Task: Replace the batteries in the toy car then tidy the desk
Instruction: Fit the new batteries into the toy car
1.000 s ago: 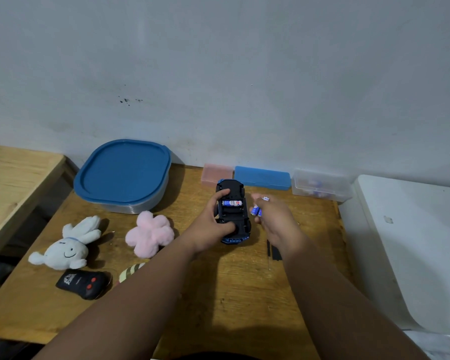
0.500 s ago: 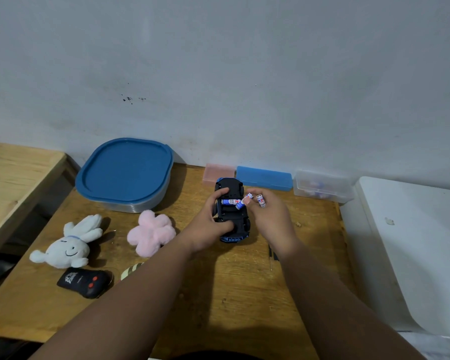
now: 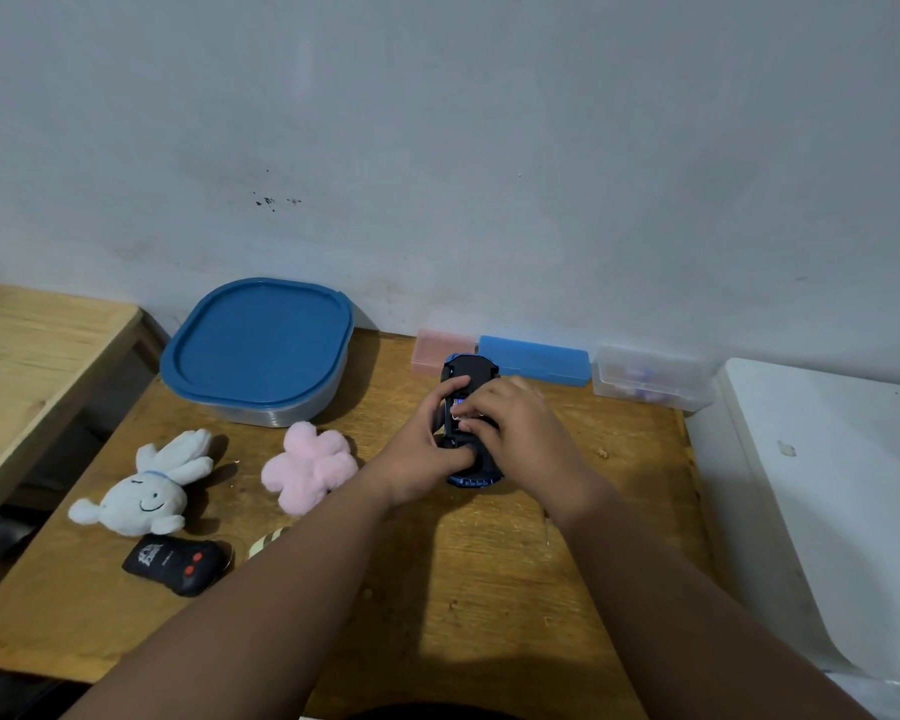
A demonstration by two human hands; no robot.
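The black and blue toy car (image 3: 470,370) lies upside down on the wooden desk (image 3: 468,574), near the back middle. My left hand (image 3: 423,454) grips the car's left side, thumb across its underside. My right hand (image 3: 520,433) lies over the open battery compartment, its fingers curled onto a small battery (image 3: 458,409) there. Most of the compartment is hidden under my fingers, and I cannot see other batteries.
A blue-lidded container (image 3: 255,345) stands back left. Pink (image 3: 440,349), blue (image 3: 536,357) and clear (image 3: 645,380) small boxes line the wall. A white bunny plush (image 3: 141,493), pink flower plush (image 3: 307,467) and black remote (image 3: 178,563) lie left. A thin screwdriver (image 3: 546,530) lies by my right wrist.
My right hand, which held batteries beside the car, has moved left and down onto the battery compartment. My left hand keeps its grip on the car.
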